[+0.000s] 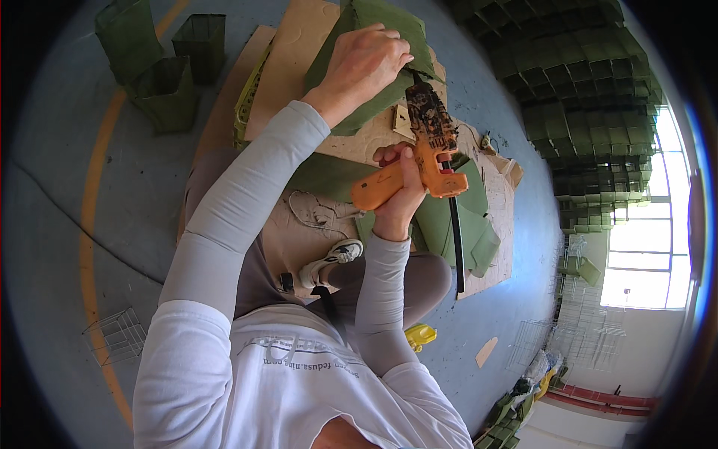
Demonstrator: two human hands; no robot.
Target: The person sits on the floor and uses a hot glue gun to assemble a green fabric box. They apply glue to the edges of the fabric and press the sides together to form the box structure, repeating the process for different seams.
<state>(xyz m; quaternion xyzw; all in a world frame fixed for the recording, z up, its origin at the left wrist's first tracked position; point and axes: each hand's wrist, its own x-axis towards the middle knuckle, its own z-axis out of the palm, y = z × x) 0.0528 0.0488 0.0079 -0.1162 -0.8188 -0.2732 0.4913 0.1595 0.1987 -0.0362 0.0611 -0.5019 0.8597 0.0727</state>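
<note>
Head view: I saw right hand wrapped round handle of orange plastic glue gun, black rod jutting from gun's rear. Left hand, just left of gun's sooty nozzle, had fingers curled narrow against dark-green fabric box; could not tell grip. Tan cardboard sheets lay below gun.

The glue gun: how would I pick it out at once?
Find the cardboard on the floor, then the person's right hand above it. That hand grips the glue gun: orange, dark-stained toward its front, a black stick poking from its back, unlike the green pieces nearby.
</note>
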